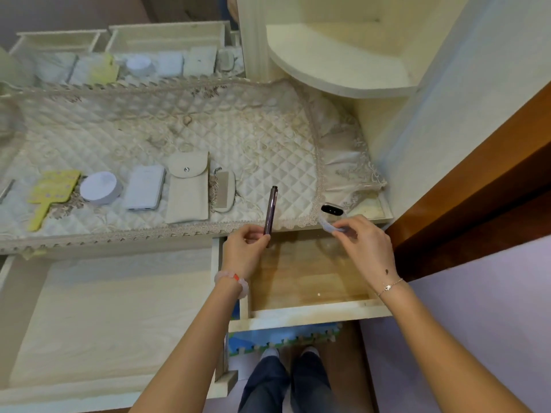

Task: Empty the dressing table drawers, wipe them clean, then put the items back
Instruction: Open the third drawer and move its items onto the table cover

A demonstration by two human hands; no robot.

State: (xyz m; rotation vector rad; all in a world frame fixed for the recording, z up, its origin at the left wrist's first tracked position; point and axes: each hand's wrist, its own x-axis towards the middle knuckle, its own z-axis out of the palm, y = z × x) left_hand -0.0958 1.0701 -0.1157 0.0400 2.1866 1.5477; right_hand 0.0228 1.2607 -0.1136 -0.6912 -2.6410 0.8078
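Note:
My left hand (246,245) grips the lower end of a dark purple pen (271,210), which stands upright over the tabletop's front edge. My right hand (362,242) pinches the pale strap of a fitness band (331,210) whose black face rests at the table edge. Both hands hover above the small right drawer (310,314), pulled out with a bare wooden floor. The wide left drawer (89,308) is also open and bare inside.
On the quilted cover (208,129) lie a yellow hand mirror (49,193), a round white case (100,187), a white power bank (146,187), a beige snap pouch (187,189) and a small comb (223,190). A mirror stands behind; a curved shelf (343,73) overhangs at right.

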